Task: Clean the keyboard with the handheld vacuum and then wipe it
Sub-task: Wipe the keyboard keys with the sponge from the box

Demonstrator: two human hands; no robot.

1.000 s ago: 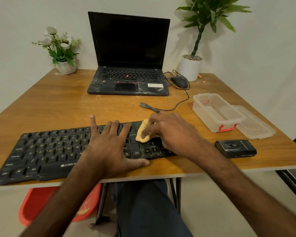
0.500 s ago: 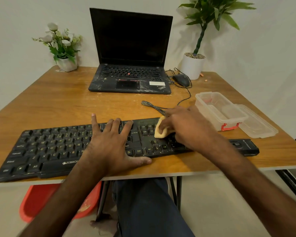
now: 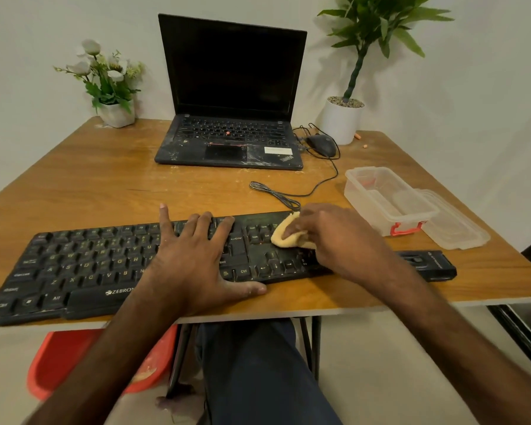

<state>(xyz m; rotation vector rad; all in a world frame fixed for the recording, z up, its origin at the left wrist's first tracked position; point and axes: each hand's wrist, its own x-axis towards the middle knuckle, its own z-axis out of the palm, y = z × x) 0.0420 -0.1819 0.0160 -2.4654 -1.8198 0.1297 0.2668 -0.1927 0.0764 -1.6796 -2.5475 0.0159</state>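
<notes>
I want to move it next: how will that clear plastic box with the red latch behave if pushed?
The clear plastic box with the red latch looks empty and thin-walled, so probably light, sliding easily on the smooth wooden table. Low and wide, it seems unlikely to tip.

A pale yellow cloth (image 3: pixel 288 234) rests on a black keyboard (image 3: pixel 83 265) with white lettering, atop a honey-brown woodgrain table (image 3: pixel 105 179). Behind stand a black laptop (image 3: pixel 230 87) with a red pointing nub, white pots and a clear container (image 3: pixel 383 197) with red clasps.
</notes>
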